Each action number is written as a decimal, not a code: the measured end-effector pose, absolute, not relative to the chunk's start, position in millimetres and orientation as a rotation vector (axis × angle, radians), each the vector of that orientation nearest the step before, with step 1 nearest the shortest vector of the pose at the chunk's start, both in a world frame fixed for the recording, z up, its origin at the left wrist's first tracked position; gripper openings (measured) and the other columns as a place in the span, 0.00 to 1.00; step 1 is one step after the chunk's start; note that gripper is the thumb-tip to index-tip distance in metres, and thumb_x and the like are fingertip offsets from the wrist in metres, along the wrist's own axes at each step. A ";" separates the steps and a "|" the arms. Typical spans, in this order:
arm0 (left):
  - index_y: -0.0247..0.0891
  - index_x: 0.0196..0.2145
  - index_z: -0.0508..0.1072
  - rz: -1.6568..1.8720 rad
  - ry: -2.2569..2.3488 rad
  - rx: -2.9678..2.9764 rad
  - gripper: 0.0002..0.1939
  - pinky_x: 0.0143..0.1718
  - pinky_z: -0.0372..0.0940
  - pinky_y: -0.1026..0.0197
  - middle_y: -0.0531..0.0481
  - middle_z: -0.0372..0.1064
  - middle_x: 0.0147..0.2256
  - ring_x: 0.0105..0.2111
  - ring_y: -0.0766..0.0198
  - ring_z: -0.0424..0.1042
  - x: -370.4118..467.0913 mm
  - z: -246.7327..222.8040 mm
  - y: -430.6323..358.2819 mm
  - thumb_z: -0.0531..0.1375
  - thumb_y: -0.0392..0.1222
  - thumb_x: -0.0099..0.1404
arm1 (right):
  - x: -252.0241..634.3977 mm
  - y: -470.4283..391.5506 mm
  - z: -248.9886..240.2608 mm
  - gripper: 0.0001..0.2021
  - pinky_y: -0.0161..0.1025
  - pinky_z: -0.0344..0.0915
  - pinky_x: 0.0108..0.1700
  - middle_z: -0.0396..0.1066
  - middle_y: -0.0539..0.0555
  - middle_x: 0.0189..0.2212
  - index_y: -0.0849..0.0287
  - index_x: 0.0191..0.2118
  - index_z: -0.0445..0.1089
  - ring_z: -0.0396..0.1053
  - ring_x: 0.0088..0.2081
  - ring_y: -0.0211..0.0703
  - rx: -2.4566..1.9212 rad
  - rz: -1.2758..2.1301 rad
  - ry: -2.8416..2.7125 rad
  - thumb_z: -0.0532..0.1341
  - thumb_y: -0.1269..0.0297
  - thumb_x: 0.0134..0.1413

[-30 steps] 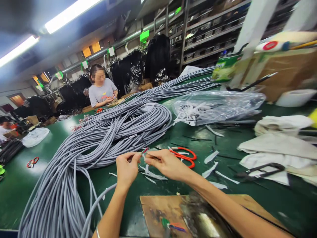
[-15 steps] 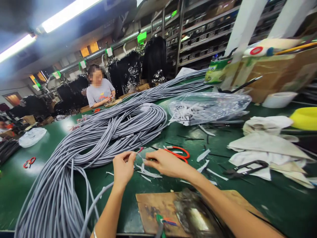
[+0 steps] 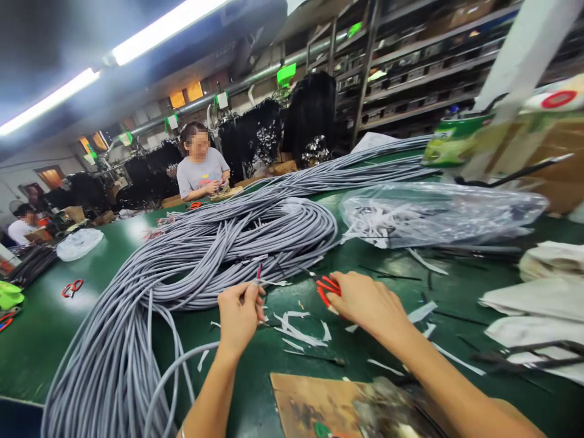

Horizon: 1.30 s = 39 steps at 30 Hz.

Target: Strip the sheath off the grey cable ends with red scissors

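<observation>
My left hand (image 3: 239,315) is closed in a pinch on the end of a grey cable (image 3: 188,354). Pinkish and dark inner wires (image 3: 259,271) poke up past its fingertips, with a pale strip trailing beside them. Across a short gap, my right hand (image 3: 367,299) has its fingers round the red handles of a pair of scissors (image 3: 325,287); the tips point up and left, towards the cable bundle. White strips (image 3: 301,328) lie scattered on the green table (image 3: 249,392) between and below the hands.
A large looped bundle of grey cables (image 3: 219,243) fills the left and middle. Behind my right hand lies a clear plastic bag (image 3: 447,213) of white scraps. White cloths (image 3: 538,304) lie at right, cardboard (image 3: 314,398) in front. A co-worker (image 3: 203,167) sits across the table.
My right hand has left the cable end, moved right and taken hold of the red-handled scissors lying there. My left hand keeps the cable end. The view has shifted slightly.
</observation>
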State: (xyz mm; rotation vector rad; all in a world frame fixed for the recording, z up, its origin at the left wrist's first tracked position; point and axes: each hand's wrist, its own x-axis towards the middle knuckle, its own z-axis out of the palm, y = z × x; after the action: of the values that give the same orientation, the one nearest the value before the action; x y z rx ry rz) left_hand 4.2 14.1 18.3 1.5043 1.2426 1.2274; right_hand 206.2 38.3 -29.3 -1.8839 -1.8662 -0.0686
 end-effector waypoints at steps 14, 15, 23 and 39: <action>0.31 0.21 0.66 1.057 0.901 0.966 0.28 0.12 0.33 0.70 0.59 0.55 0.14 0.08 0.79 0.49 6.4 18.8 13.9 0.66 0.60 0.35 | 161.3 20.6 -22.1 0.08 0.38 0.67 0.36 0.71 0.59 0.34 0.59 0.36 0.67 0.70 0.36 0.46 -1.148 -0.256 -1.940 0.54 0.66 0.49; 0.30 0.21 0.66 1.050 0.899 0.967 0.28 0.12 0.33 0.70 0.59 0.55 0.14 0.09 0.79 0.49 6.1 18.9 13.7 0.66 0.60 0.36 | 161.7 20.0 -22.0 0.08 0.37 0.67 0.35 0.71 0.59 0.33 0.59 0.35 0.67 0.70 0.35 0.45 -1.154 -0.270 -1.958 0.54 0.65 0.50; 0.29 0.21 0.66 0.974 0.847 0.956 0.26 0.13 0.31 0.69 0.59 0.54 0.14 0.09 0.81 0.46 -2.0 23.7 14.9 0.68 0.56 0.38 | 159.1 13.7 -18.2 0.07 0.33 0.61 0.27 0.72 0.54 0.27 0.57 0.29 0.66 0.68 0.25 0.39 -1.181 -0.153 -2.028 0.52 0.67 0.48; 0.29 0.19 0.68 1.092 0.914 1.055 0.25 0.11 0.39 0.71 0.56 0.58 0.13 0.09 0.79 0.51 -1.0 23.1 16.9 0.68 0.56 0.36 | 148.6 6.7 -7.7 0.16 0.34 0.45 0.20 0.46 0.44 0.11 0.55 0.15 0.46 0.45 0.16 0.33 -1.163 0.425 -1.845 0.53 0.59 0.45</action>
State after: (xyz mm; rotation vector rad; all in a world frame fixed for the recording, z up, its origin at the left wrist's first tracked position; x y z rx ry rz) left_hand -1.0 16.9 23.1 1.0552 0.9142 1.0923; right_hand 148.6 6.7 -7.7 -1.1625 -1.8455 0.4249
